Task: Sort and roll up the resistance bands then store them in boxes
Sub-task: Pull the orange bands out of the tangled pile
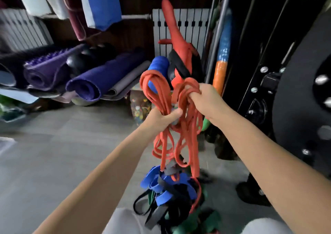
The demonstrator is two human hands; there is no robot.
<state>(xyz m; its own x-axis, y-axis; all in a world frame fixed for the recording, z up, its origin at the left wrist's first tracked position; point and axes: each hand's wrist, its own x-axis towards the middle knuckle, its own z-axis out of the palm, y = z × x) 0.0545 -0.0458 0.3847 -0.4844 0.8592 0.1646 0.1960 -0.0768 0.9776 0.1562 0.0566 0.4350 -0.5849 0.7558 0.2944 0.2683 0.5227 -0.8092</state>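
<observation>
A tangle of orange-red resistance bands [165, 140] hangs in the air in front of me. My left hand [162, 118] grips the bunch around its middle, with loops standing up above the fist. Up and to the right, my right hand [206, 99] clutches several loops of the same orange bands. The long ends dangle down onto a pile on the floor between my knees, made of blue bands [157, 183], black bands [177, 207] and green bands [195, 221]. No box shows in this view.
Rolled purple mats [84, 85] and black balls lie on a low shelf at the left. A white radiator [186, 27] and an orange-red bag [179, 51] stand behind. A black weight machine [286, 90] fills the right side. Grey floor [62, 153] lies to the left.
</observation>
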